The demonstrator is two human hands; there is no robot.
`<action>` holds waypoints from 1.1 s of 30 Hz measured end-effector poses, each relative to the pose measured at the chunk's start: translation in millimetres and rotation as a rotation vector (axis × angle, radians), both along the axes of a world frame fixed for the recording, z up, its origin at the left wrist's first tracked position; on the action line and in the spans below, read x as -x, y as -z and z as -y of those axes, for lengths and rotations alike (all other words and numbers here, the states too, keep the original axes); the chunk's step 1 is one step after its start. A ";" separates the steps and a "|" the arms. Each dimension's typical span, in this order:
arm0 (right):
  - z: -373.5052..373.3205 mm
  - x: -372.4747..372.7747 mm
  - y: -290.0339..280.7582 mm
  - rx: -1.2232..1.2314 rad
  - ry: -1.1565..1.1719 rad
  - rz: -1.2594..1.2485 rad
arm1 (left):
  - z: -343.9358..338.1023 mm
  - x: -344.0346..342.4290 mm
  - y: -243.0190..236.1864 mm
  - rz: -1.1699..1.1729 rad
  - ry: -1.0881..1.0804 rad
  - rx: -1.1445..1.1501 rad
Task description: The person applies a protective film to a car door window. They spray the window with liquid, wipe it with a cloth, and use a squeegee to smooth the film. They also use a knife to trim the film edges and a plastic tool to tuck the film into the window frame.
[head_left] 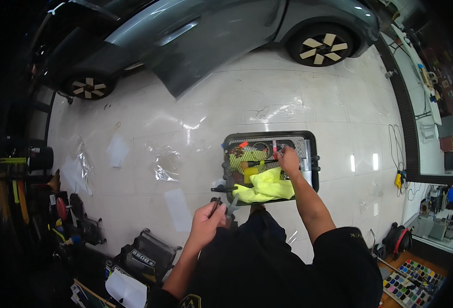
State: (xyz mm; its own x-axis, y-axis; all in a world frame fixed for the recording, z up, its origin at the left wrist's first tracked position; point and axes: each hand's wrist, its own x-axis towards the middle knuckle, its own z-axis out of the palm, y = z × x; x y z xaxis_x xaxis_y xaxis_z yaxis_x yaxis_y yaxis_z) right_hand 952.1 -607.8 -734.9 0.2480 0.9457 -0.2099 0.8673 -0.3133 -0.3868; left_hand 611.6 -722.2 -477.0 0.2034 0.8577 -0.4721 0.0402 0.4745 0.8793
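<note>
My right hand (289,160) reaches into a black mesh-bottomed tray (314,146), its fingers closed; what they hold, if anything, is hidden. Just left of those fingers are a red-and-white tube (274,149) and a brush (245,165) with a dark handle. A crumpled bright yellow cloth (264,186) lies along the tray's near side, beside a yellow block (250,175). My left hand (208,223) is outside the tray, at its near left, closed around a thin dark object (215,205) whose kind I cannot make out. A black tool (223,189) juts over the tray's left rim.
A grey car (221,36) with an open door (180,72) stands beyond the tray. Clear plastic film (166,163) and paper sheets (178,208) lie on the shiny tiled floor (267,97). A black case (144,256) stands at lower left; a yellow-ended cable (400,177) lies at right.
</note>
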 end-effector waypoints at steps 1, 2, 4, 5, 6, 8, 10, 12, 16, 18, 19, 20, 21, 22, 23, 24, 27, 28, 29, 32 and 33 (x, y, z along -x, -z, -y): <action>-6.9 5.4 -0.3 0.059 0.074 -0.048 | 0.5 4.9 -0.8 -0.009 0.009 -0.022; -5.3 2.4 17.5 0.109 0.088 -0.046 | 2.8 9.9 0.5 -0.022 0.033 -0.027; -9.3 -11.0 70.7 0.007 0.045 0.062 | 0.0 26.3 -0.9 -0.096 0.116 0.047; -23.5 0.2 56.0 0.047 0.069 0.026 | 5.6 34.3 9.2 -0.050 0.050 0.014; -16.2 15.3 41.3 0.086 0.125 -0.076 | 15.2 46.5 12.7 -0.050 0.014 0.036; -7.6 11.9 25.5 0.039 0.102 -0.044 | 21.6 66.8 14.0 -0.011 -0.053 0.024; 4.0 17.0 9.5 -0.081 0.170 0.019 | 33.3 85.2 19.4 0.022 -0.142 0.011; 22.6 34.7 -8.1 -0.298 0.315 0.045 | 48.4 99.6 27.3 0.179 -0.342 -0.096; 66.0 95.8 -68.7 -0.384 0.239 -0.488 | 68.7 122.5 25.5 0.194 -0.487 -0.134; 99.4 155.6 -146.6 -0.060 0.013 -0.816 | 74.3 127.0 28.7 0.129 -0.475 -0.116; 118.3 172.7 -178.6 0.034 -0.246 -0.890 | 68.0 123.1 30.5 0.075 -0.426 -0.127; 130.7 198.5 -234.1 0.286 -0.331 -0.921 | 64.4 122.1 26.5 0.101 -0.341 -0.069; 152.3 211.1 -241.1 0.216 -0.499 -0.865 | 60.0 119.7 21.0 0.124 -0.242 -0.015; 159.5 229.3 -282.4 0.289 -0.568 -0.840 | 54.2 121.4 6.2 0.230 -0.093 0.112; 169.6 238.0 -299.3 0.318 -0.590 -0.801 | 57.4 122.7 -4.6 0.335 0.056 0.239; 176.7 243.5 -317.6 0.342 -0.554 -0.803 | 67.3 123.4 -6.1 0.367 0.115 0.224; 201.9 250.5 -342.8 0.233 -0.457 -0.836 | 93.0 123.0 -18.1 0.459 0.231 0.203; 210.7 251.1 -347.5 0.163 -0.427 -0.851 | 102.6 123.6 -31.2 0.488 0.227 0.222; 216.9 251.2 -351.9 0.137 -0.491 -0.829 | 110.2 123.2 -37.9 0.520 0.223 0.235; 225.2 249.4 -367.4 0.177 -0.613 -0.714 | 119.3 121.7 -44.5 0.518 0.275 0.039; 226.7 249.2 -367.8 0.142 -0.638 -0.735 | 123.4 121.1 -46.4 0.503 0.278 -0.018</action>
State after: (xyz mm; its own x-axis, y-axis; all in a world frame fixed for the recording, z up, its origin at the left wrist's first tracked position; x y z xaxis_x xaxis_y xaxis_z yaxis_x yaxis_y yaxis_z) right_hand 702.9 -834.5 -367.1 -0.5380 0.8109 -0.2301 0.4488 0.0445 -0.8925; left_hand 490.6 -845.5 -430.6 0.6181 0.7472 -0.2444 -0.2644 0.4904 0.8305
